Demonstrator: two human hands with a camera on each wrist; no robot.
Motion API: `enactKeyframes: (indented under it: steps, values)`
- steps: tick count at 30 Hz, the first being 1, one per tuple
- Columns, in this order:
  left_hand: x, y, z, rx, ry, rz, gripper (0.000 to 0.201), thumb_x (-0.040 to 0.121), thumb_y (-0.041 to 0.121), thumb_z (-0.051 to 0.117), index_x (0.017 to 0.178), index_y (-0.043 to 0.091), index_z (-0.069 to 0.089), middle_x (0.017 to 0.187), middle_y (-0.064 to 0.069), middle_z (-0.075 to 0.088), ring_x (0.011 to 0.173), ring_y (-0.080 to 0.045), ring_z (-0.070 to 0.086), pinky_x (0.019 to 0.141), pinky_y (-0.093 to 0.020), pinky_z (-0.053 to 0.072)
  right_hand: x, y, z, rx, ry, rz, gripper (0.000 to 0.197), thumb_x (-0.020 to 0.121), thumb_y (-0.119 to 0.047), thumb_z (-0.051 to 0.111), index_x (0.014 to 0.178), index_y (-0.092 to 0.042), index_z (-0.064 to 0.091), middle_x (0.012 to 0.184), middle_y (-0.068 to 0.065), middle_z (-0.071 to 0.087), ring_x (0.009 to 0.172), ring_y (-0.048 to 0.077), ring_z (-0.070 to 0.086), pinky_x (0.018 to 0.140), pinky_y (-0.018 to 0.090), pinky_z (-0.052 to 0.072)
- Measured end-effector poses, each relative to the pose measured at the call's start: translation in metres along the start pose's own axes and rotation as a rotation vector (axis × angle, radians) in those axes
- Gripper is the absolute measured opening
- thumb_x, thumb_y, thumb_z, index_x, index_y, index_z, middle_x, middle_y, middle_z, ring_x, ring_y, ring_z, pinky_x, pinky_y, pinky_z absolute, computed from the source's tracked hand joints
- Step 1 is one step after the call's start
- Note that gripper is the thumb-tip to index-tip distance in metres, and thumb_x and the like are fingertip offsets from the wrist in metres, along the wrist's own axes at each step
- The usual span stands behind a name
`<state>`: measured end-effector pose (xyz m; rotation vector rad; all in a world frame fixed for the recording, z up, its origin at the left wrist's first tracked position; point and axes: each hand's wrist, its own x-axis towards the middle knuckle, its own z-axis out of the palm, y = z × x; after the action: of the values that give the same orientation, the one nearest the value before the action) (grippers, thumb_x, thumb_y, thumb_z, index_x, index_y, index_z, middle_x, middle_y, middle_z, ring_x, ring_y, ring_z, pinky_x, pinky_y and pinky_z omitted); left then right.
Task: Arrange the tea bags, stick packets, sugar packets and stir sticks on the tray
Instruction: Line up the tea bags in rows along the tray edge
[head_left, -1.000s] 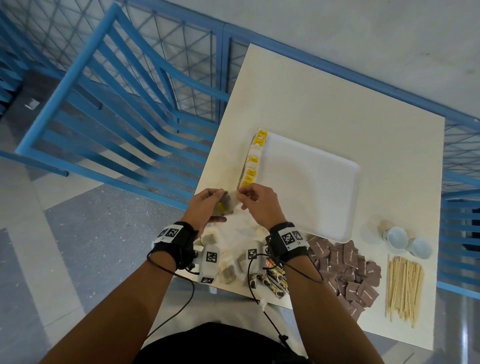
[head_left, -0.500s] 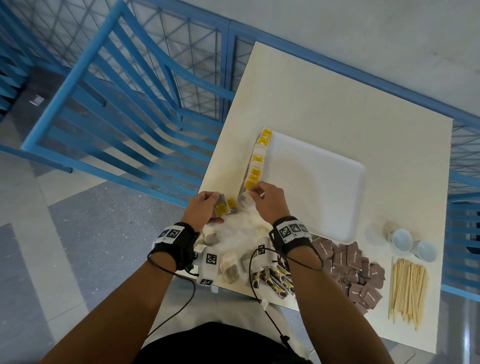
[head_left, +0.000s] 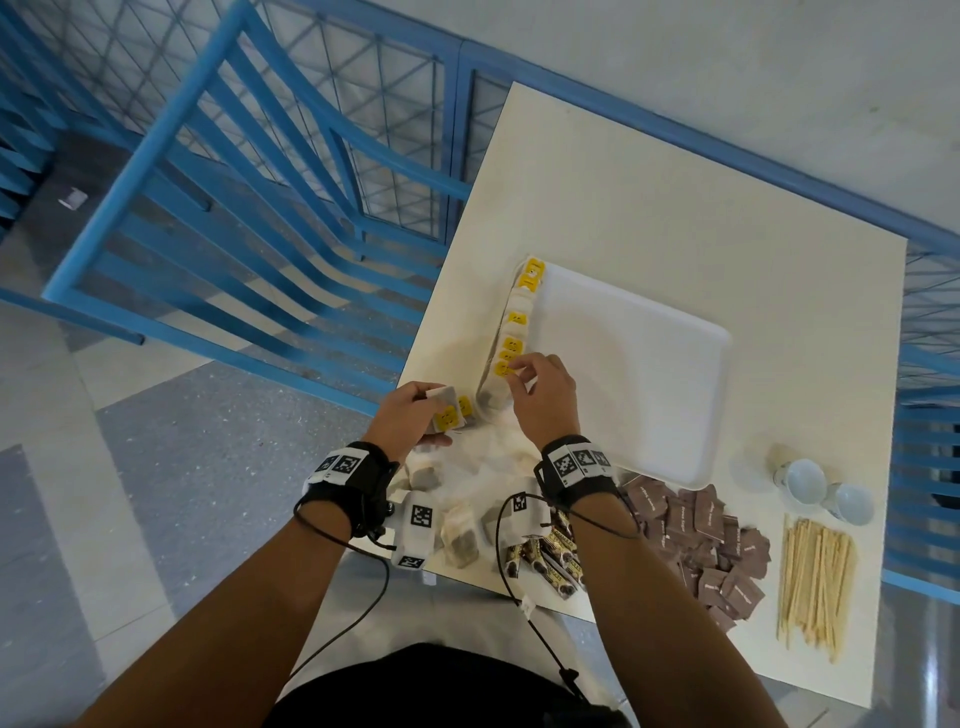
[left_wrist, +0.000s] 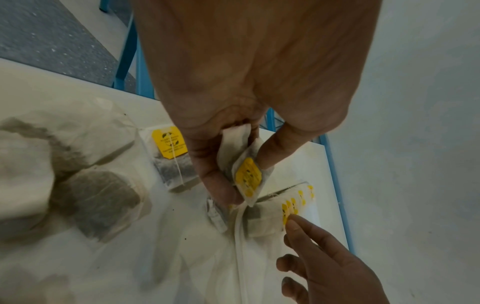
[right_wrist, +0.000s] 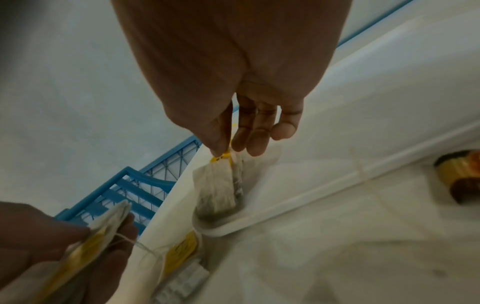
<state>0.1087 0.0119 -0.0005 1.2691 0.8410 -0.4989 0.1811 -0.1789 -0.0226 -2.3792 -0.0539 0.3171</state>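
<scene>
R hand (head_left: 545, 395) has moved from L hand (head_left: 410, 415) to the tray (head_left: 675, 415) left edge, pinching a tea bag (right_wrist: 221, 185) into the row. L hand grips spare bags (left_wrist: 246, 174), ready to feed next.

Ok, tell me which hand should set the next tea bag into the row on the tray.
Right, probably. The right hand is already at the near end of the tea bag row along the tray edge, pinching a bag there. The left hand holds spare tea bags off the tray and can feed them.
</scene>
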Motion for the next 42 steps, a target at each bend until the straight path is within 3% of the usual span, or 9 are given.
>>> enactKeyframes:
  steps: [2,6,10,15,21,26,31,36,42]
  values:
    - [0.000,0.000,0.000,0.009,-0.003,0.001,0.024,0.101,0.008,0.057,0.124,0.001,0.061,0.123,-0.023,0.065,0.092,-0.032,0.069,0.073,-0.041,0.063,-0.006,0.003,-0.001,0.028,0.027,0.023,0.012,0.094,-0.019,0.063,0.106,-0.021,0.066,0.096,-0.003,0.060,0.079,0.008,0.057,0.078,0.025,0.049]
    - [0.001,-0.001,0.001,0.018,-0.004,0.010,0.025,0.100,0.002,0.055,0.123,0.001,0.063,0.122,-0.024,0.066,0.094,-0.033,0.069,0.067,-0.036,0.063,-0.019,0.005,0.001,0.081,0.082,0.054,0.014,0.093,-0.018,0.063,0.107,-0.022,0.060,0.093,-0.006,0.062,0.076,0.006,0.058,0.067,0.008,0.042]
    - [0.001,-0.001,0.002,0.020,-0.013,0.016,0.025,0.099,0.001,0.056,0.122,0.002,0.064,0.121,-0.024,0.067,0.094,-0.032,0.069,0.068,-0.037,0.063,-0.026,0.006,0.005,0.081,0.054,0.126,0.005,0.092,-0.022,0.065,0.097,-0.022,0.063,0.091,-0.008,0.064,0.076,0.000,0.057,0.067,0.014,0.040]
    - [0.001,-0.001,0.003,0.023,-0.008,0.023,0.024,0.099,0.002,0.057,0.122,0.002,0.063,0.119,-0.025,0.067,0.089,-0.032,0.070,0.073,-0.041,0.064,-0.023,0.003,0.010,0.048,-0.039,0.233,0.012,0.087,-0.034,0.072,0.089,-0.024,0.066,0.083,-0.008,0.067,0.074,0.006,0.059,0.059,0.006,0.035]
    - [0.001,-0.002,0.003,0.012,0.000,0.023,0.024,0.099,0.004,0.057,0.122,0.001,0.063,0.119,-0.024,0.067,0.088,-0.030,0.070,0.072,-0.040,0.064,-0.017,0.000,0.010,0.079,-0.025,0.274,0.013,0.088,-0.032,0.073,0.092,-0.021,0.068,0.080,-0.006,0.068,0.073,0.009,0.060,0.056,0.004,0.038]
    - [0.001,-0.005,0.002,-0.005,-0.001,0.024,0.018,0.098,0.005,0.060,0.115,0.004,0.066,0.116,-0.025,0.068,0.082,-0.029,0.071,0.074,-0.042,0.063,-0.019,0.000,0.009,0.102,-0.022,0.312,0.022,0.089,-0.038,0.071,0.099,-0.018,0.067,0.082,-0.010,0.067,0.078,0.008,0.059,0.063,0.009,0.035]
    - [0.001,-0.005,0.003,-0.001,-0.012,0.027,0.019,0.099,0.006,0.059,0.117,0.004,0.065,0.114,-0.023,0.069,0.083,-0.029,0.071,0.066,-0.036,0.062,-0.018,-0.003,0.010,0.108,-0.024,0.306,0.020,0.088,-0.036,0.071,0.099,-0.019,0.068,0.082,-0.010,0.068,0.084,0.013,0.064,0.076,0.020,0.044]
    - [0.001,-0.005,0.003,0.007,-0.018,0.030,0.021,0.099,0.002,0.056,0.118,0.003,0.065,0.114,-0.023,0.069,0.081,-0.029,0.070,0.060,-0.031,0.059,-0.021,-0.003,0.008,0.115,0.012,0.295,0.015,0.090,-0.030,0.069,0.099,-0.019,0.069,0.079,-0.010,0.068,0.077,0.011,0.063,0.075,0.022,0.048]
    - [-0.001,-0.006,0.006,0.005,-0.080,0.077,0.024,0.101,0.001,0.055,0.120,0.006,0.068,0.107,-0.018,0.070,0.078,-0.024,0.071,0.062,-0.030,0.061,-0.030,-0.011,0.005,0.171,0.051,0.157,0.005,0.092,-0.022,0.066,0.096,-0.020,0.069,0.083,-0.011,0.068,0.072,0.001,0.061,0.064,0.006,0.041]
